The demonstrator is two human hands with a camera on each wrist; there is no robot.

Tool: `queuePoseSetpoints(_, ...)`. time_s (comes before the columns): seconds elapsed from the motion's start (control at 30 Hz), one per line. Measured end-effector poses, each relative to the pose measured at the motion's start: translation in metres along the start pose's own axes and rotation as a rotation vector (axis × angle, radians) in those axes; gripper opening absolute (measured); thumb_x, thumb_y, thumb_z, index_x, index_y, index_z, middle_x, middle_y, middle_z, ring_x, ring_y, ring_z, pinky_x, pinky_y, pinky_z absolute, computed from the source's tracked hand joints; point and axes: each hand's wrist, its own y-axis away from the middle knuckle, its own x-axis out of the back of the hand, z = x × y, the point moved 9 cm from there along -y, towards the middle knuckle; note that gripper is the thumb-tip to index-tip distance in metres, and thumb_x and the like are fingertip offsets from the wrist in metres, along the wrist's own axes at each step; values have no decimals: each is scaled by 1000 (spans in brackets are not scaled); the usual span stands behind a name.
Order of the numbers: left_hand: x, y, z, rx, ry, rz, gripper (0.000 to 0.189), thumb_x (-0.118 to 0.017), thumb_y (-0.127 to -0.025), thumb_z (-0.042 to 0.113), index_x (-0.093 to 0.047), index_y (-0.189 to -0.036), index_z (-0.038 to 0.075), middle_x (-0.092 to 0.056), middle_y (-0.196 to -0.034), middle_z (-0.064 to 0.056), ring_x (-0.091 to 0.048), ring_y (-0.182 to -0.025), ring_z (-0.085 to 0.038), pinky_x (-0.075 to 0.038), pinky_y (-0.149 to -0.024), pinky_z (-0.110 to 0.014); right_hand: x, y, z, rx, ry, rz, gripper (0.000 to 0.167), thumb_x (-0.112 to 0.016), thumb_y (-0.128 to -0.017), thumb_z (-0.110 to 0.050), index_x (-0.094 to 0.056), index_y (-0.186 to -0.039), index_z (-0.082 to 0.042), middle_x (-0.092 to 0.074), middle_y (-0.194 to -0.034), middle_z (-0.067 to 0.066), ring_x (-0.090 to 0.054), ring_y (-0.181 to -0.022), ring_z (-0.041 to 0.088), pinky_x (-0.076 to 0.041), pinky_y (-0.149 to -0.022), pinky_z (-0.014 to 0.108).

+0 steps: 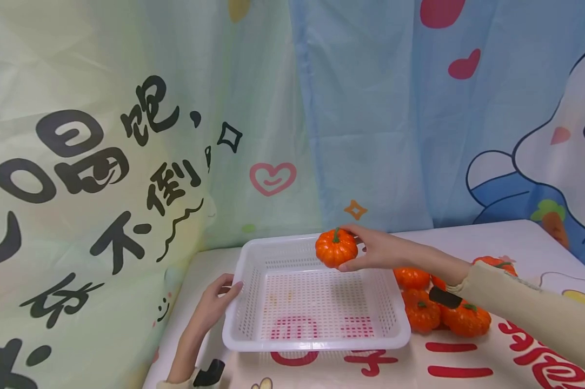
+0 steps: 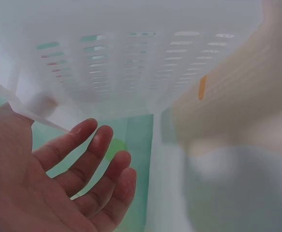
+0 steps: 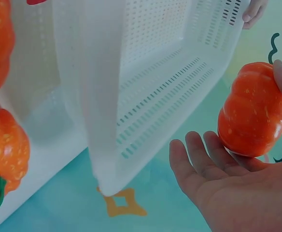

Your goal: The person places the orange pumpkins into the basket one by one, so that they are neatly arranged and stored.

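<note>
My right hand [image 1: 377, 250] pinches a small orange pumpkin [image 1: 333, 251] with a green stem, raised over the far right part of a white plastic basket [image 1: 317, 346]. In the right wrist view, the thumb lies on one side of the pumpkin [image 3: 254, 113] and the index finger passes under it. Other fingers of that hand [image 3: 237, 186] stay loosely spread. At the basket's left edge, my left hand [image 1: 213, 302] holds the rim, thumb over the top. Its fingers [image 2: 100, 142] lie along the outside of the wall in the left wrist view. No pumpkin shows inside the basket.
Several more orange pumpkins [image 1: 421, 310] are grouped on the table right of the basket, partly behind my right forearm. The light tablecloth [image 1: 458, 356] carries red printed marks. A printed curtain [image 1: 370, 108] hangs behind the table and along its left side.
</note>
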Motion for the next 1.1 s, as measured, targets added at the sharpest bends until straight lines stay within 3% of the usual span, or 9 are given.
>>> queuePoseSetpoints(0.23, 0, 0, -1, 4, 5, 5, 30, -64, -98, 35, -67, -119, 14, -67, -119, -8, -63, -107, -23, -54, -80, -31, -18, -14, -9, 36, -5, -37, 93, -78, -82, -50, -33, -153, -10, -55, -143, 11, -53, -127, 30, -54, -98, 51)
queuePoseSetpoints(0.43, -2, 0, -3, 19, 21, -1, 31, -65, -98, 35, -66, -120, 13, -68, -120, -8, -62, -107, -23, -55, -78, -31, -41, -24, -12, 38, -20, -62, 87, -80, -81, -47, -39, -150, -15, -57, -139, 4, -55, -124, 24, -54, -100, 46)
queuePoseSetpoints(0.63, -2, -1, -3, 18, 26, 9, 30, -64, -98, 33, -66, -120, 12, -67, -120, -9, -62, -107, -24, -57, -79, -34, -56, -32, -18, 69, -25, -69, 81, -80, -83, -43, -41, -147, -12, -57, -139, 5, -55, -125, 26, -49, -105, 52)
queuePoseSetpoints(1.1, -2, -1, -4, 3, 47, 12, 31, -64, -98, 33, -66, -121, 12, -68, -120, -10, -63, -106, -24, -57, -78, -34, -80, -52, -25, 34, -1, -78, 83, -82, -81, -42, -42, -147, -12, -58, -139, 4, -57, -123, 21, -50, -106, 47)
